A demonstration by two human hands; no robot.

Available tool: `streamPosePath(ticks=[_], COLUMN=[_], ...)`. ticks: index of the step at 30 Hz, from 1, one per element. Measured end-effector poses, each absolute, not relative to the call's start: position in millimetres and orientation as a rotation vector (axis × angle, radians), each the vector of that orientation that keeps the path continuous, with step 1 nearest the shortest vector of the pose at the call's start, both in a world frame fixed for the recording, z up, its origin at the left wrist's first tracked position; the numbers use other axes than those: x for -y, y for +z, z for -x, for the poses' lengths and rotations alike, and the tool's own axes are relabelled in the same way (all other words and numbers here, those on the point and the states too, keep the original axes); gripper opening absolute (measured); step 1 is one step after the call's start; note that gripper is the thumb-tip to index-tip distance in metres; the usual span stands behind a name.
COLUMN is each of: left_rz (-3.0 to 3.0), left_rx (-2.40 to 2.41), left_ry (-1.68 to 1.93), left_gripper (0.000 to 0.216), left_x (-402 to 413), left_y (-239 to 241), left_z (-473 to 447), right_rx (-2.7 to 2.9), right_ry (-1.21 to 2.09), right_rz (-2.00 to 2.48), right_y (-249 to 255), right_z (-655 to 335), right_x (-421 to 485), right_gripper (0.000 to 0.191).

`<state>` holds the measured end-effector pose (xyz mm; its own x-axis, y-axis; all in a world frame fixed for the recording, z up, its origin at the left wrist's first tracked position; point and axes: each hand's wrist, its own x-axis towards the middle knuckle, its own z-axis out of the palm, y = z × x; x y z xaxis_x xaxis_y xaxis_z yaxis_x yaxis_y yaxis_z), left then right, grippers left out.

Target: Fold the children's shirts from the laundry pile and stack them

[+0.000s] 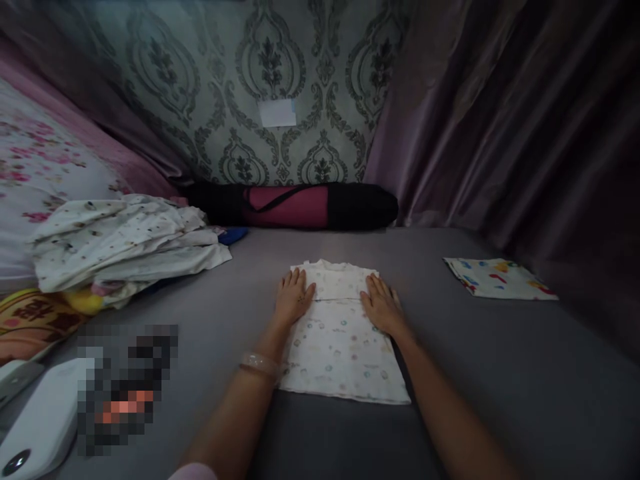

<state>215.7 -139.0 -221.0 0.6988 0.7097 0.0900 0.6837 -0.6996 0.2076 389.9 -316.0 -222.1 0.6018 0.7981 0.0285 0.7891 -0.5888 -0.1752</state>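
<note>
Sleeve (193, 472), pale pink, shows at the near edge, approx. 7 o'c. from the white garment; the person's forearms reach fwd from there. Clear bracelet (259, 363) on L wrist. At 8 o'c. lies a white device (45, 420) w/ a dark oval on it, partly cut off by the pic edge; just beside it a pixelated patch, contents can't be told.

White garment (350, 350), small pastel print, lies flat mid-pic on the grey sheet (215, 387), its wide hem toward the person; an edge runs across it btwn the hands. L hand (295, 297) rests at its 10 o'c., palm down, fingers extended & nearly together, thumb out, gripping nothing. R hand (383, 305) sits at 1 o'c., also flat, fingers straight, thumb apart, no grip, touching the R edge.

Yellow-and-orange item (43, 313) at 9 o'c. Folded cloth (500, 280) w/ bright print, approx. 2 o'c., well apart. Clothes pile (120, 240) at 10 o'c., rumpled, mostly white. Farther, at 12 o'c., a black & magenta roll bag (287, 205) lies along the patterned wall (320, 60); purple curtain (460, 113) at 1–2 o'c.
</note>
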Motion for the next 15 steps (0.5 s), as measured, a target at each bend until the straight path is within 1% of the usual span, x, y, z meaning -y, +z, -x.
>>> streamPosePath(ticks=[9, 15], left_rz=[-2.729, -2.719], left_rx=[-1.128, -1.132], left_ry=[0.235, 0.234], left_gripper=[0.062, 0.061], left_x=[139.6, 138.8], left_y=[-218.2, -219.2], left_z=[-215.0, -215.7], right_rx=[1.354, 1.343], right_ry=[0.001, 0.016], right_rz=[2.63, 2.636], right_y=[-228.0, -227.4], right_z=[-392.0, -391.7], right_x=[316.0, 315.4], right_gripper=[0.062, 0.063])
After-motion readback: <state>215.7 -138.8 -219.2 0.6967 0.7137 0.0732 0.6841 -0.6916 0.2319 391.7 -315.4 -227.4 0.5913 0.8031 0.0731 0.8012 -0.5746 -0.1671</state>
